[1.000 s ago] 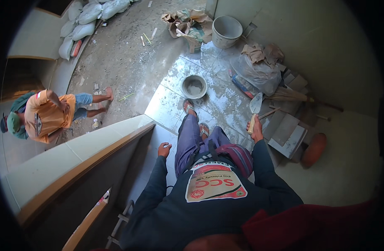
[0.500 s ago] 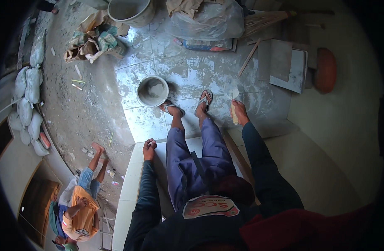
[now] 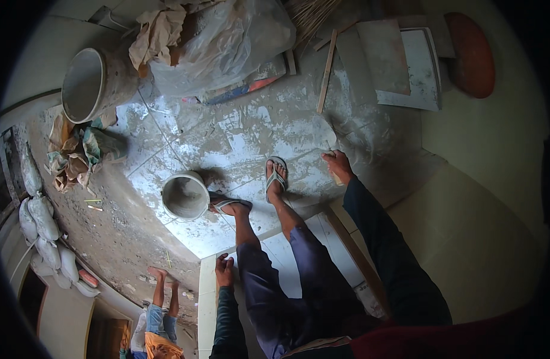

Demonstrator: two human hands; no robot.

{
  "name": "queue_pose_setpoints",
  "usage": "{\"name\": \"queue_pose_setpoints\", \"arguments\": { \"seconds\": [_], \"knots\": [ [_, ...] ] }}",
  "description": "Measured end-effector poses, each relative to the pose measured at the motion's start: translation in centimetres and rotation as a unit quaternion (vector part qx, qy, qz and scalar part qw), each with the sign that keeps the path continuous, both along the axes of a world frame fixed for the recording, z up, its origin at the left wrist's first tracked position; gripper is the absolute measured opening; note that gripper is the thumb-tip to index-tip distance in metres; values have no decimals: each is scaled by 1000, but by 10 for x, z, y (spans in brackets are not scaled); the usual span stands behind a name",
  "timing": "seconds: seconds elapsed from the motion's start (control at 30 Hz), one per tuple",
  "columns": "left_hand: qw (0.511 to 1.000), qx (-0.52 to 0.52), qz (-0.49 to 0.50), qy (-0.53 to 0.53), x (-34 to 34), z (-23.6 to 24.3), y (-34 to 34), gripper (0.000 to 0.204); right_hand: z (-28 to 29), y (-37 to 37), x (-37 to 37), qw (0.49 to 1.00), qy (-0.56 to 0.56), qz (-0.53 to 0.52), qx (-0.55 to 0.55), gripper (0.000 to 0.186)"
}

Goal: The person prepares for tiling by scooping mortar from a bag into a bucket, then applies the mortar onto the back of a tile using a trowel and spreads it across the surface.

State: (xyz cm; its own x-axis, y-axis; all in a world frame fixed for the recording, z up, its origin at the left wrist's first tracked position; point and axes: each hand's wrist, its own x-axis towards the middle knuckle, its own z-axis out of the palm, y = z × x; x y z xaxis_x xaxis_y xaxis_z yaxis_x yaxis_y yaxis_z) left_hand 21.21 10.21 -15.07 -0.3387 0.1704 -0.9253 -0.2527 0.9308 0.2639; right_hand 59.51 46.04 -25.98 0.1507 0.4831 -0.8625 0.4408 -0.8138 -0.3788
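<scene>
My right hand (image 3: 339,166) is closed round the wooden handle of a small trowel (image 3: 324,133), its pale flat blade pointing away from me above the dusty tiles. On my left, beside a pale tiled ledge (image 3: 208,293), my left hand (image 3: 225,271) hangs with its fingers curled in; what they hold, if anything, is too small to make out. A round bucket (image 3: 185,197) with grey residue inside stands by my left sandal (image 3: 230,204), away from both hands. My other sandal (image 3: 276,173) is flat on the smeared floor.
A larger bucket (image 3: 86,84), crumpled paper sacks (image 3: 77,152) and a big plastic sheet (image 3: 227,51) lie far left. A wooden strip (image 3: 327,75), boards (image 3: 385,57) and a red rounded object (image 3: 473,57) are far right. Filled sacks (image 3: 44,218) and another person (image 3: 161,323) are left.
My view has turned and shifted forward, so the buckets and sacks sit lower and further left. The trowel stays in my right hand. The other person is now partly cut off below.
</scene>
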Motion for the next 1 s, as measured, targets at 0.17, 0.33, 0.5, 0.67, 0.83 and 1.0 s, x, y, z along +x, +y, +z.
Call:
{"name": "queue_pose_setpoints", "arguments": {
  "seconds": [0.17,0.33,0.5,0.67,0.83,1.0],
  "knots": [
    [995,92,-21,42,-2,18,71,35,46,16,-38,998,63,1,-26,30],
    [985,170,-14,38,-17,7,203,37,102,57,-90,994,94,63,-10,28],
    [945,266,-86,169,-88,-27,373,49,98,172,-161,986,85,106,92,33],
    [808,318,-220,445,-168,-77,551,76,38,338,-242,938,-5,167,303,57],
    [798,197,-342,455,-168,-95,670,89,-18,455,-315,866,-164,212,422,80],
    [728,124,-470,483,-201,-151,688,69,-36,472,-369,830,-267,335,358,87]
  ]
}}
